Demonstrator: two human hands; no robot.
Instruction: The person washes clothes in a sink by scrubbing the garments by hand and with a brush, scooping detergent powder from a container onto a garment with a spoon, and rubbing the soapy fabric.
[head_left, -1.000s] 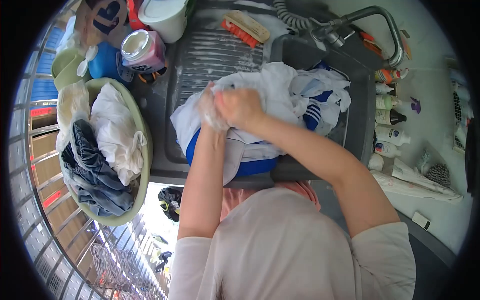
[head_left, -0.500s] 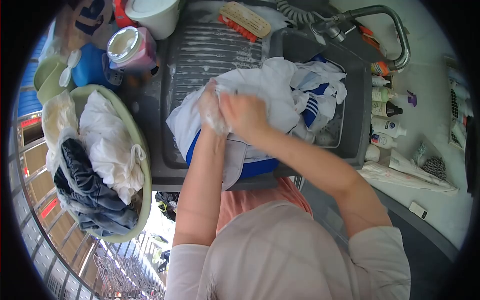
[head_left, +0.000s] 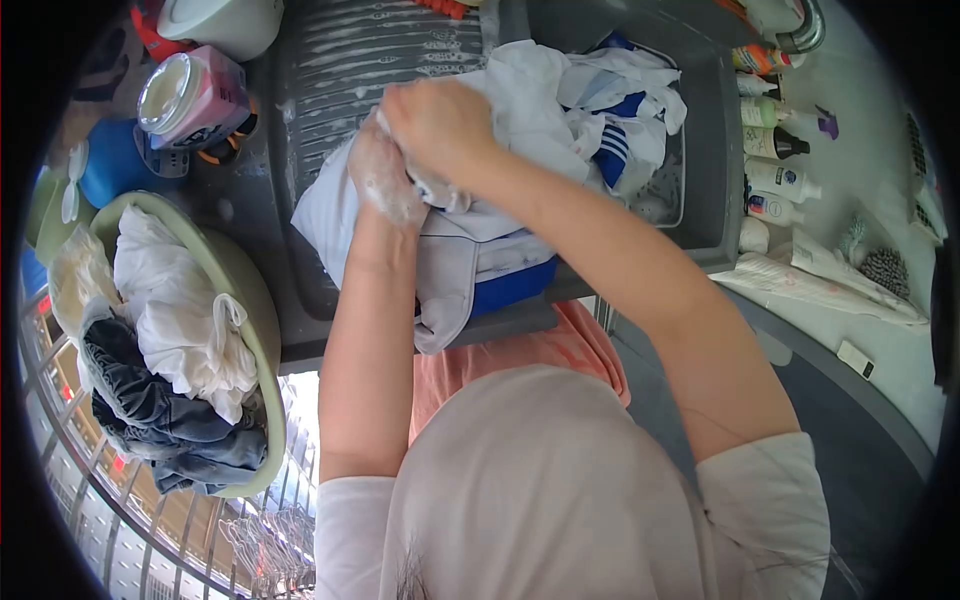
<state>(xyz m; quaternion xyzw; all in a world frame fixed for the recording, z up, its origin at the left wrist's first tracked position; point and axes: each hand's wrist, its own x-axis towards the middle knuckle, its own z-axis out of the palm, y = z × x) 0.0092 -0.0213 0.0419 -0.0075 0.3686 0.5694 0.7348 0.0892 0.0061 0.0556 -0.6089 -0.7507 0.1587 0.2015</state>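
The white and blue cloth (head_left: 470, 235) lies right under both hands, long from near left to far right, over the ribbed board (head_left: 370, 45) and into the sink (head_left: 712, 190). The right hand (head_left: 440, 125) curls tight on a bunch. The soapy left hand (head_left: 385, 180) is nearer the cloth's left end; its fingers are hidden, so I cannot tell their shape.

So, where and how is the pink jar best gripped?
Probably around the body of the pink jar, below its pale lid, coming from the ribbed drainboard side: it looks upright, with the white tub and blue bottle crowding elsewhere.
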